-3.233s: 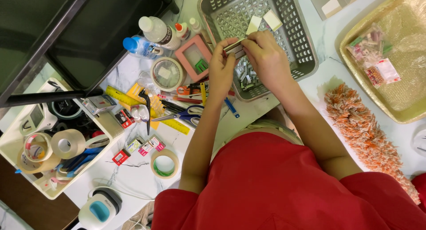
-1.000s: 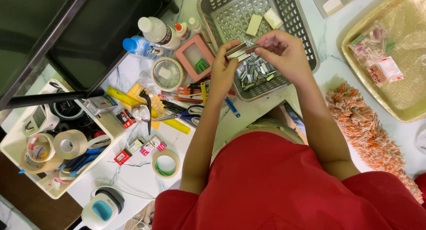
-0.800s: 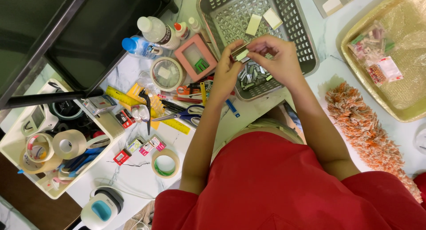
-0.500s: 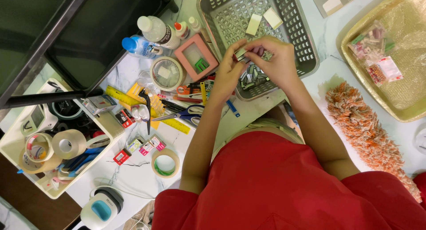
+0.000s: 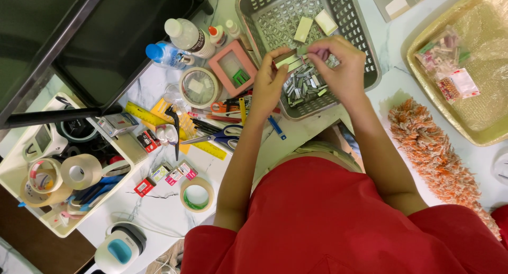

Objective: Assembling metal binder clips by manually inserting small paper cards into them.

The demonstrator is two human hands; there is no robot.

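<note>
Small metal strip (image 5: 286, 56) pinched between my left hand (image 5: 269, 86) and right hand (image 5: 344, 73), both closed on it above the grey basket (image 5: 365, 52) at the bench's far edge; mid-handling, next needs steady fingertip alignment over the clip pile (image 5: 302, 86).

White marble-pattern table (image 5: 159, 200). Lying on it:
- grey perforated basket (image 5: 365, 57), 12 o'clock
- gold tray (image 5: 423, 89), 2 o'clock
- orange-white duster (image 5: 434, 152), 3 o'clock
- pink square frame (image 5: 225, 65), round tin (image 5: 199, 87), bottles (image 5: 182, 38), 11 o'clock
- scissors (image 5: 219, 138), yellow ruler (image 5: 174, 128), centre
- tape roll (image 5: 197, 194), 7 o'clock
- white organiser bin (image 5: 16, 173), 9 o'clock
</note>
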